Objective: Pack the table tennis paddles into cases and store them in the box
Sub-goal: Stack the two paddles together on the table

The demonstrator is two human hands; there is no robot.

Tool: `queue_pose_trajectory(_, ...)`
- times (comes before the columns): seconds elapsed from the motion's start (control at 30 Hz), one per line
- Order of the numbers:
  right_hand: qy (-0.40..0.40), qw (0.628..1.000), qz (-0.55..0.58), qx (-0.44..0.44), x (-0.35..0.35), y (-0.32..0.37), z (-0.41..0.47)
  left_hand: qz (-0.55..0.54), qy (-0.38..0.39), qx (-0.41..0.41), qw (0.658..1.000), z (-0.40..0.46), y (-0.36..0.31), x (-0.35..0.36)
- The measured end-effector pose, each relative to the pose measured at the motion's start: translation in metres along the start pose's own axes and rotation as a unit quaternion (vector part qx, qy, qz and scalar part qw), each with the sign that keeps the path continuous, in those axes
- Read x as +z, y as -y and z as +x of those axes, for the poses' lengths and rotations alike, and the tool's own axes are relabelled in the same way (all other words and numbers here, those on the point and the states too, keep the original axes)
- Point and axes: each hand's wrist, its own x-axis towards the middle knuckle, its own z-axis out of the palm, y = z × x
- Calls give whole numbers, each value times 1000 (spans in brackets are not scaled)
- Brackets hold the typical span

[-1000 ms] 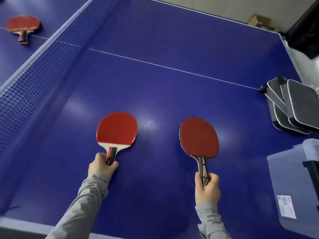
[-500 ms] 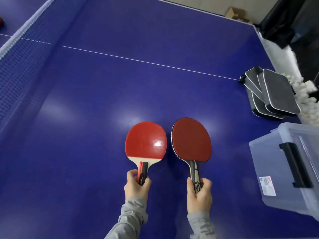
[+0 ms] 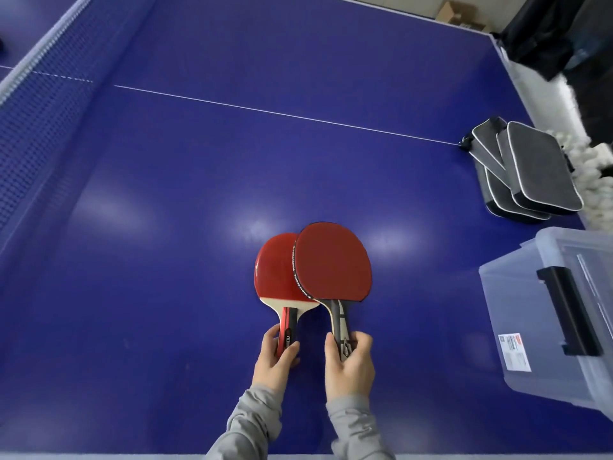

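Head view: two hands hold two paddles over the blue surface (image 3: 199,180).
Left grip: left hand (image 3: 277,358) closed on the red-and-black handle of the left paddle (image 3: 275,270).
Right grip: right hand (image 3: 348,363) closed on the dark handle of the right paddle (image 3: 333,262).
Paddles: red faces up, blades away from the person; the right blade overlaps the left blade's right edge.
Cases (image 3: 527,171): grey stack, fanned, at the surface's far right edge, well apart from the paddles.
Box (image 3: 517,327): clear plastic, black latch, white label, right of the hands.
Net (image 3: 39,71): far left.
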Motion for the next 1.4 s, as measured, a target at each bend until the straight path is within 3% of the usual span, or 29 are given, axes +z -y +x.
queue_pose_trajectory(0.3, 88, 996, 3, -3, 31, 18, -10, -97, 37, -30, 994, 0, -9, -10)
queue_pose_trajectory(0.53, 194, 980, -15, -27, 34, 12, -14, -105, 24, -39, 993, -1, -10, -7)
queue_pose_trajectory(0.77, 201, 976, -42, -68, 31, 8, -15, -80, 1, -34, 996, -2, -11, -1)
queue_pose_trajectory(0.93, 184, 972, -83, -124, 18, -4, -5, -13, -26, -27, 999, -4, -11, 7)
queue_pose_trajectory(1.0, 165, 974, -86, -133, 9, -11, 1, 60, -53, -18, 997, -6, -12, 15)
queue_pose_trajectory(1.17, 126, 981, -97, -108, -12, -29, 23, 274, -182, -17, 944, -1, -18, 36)
queue_pose_trajectory(1.4, 125, 982, -100, -98, -30, -47, 38, 358, -251, -33, 899, 4, -22, 45)
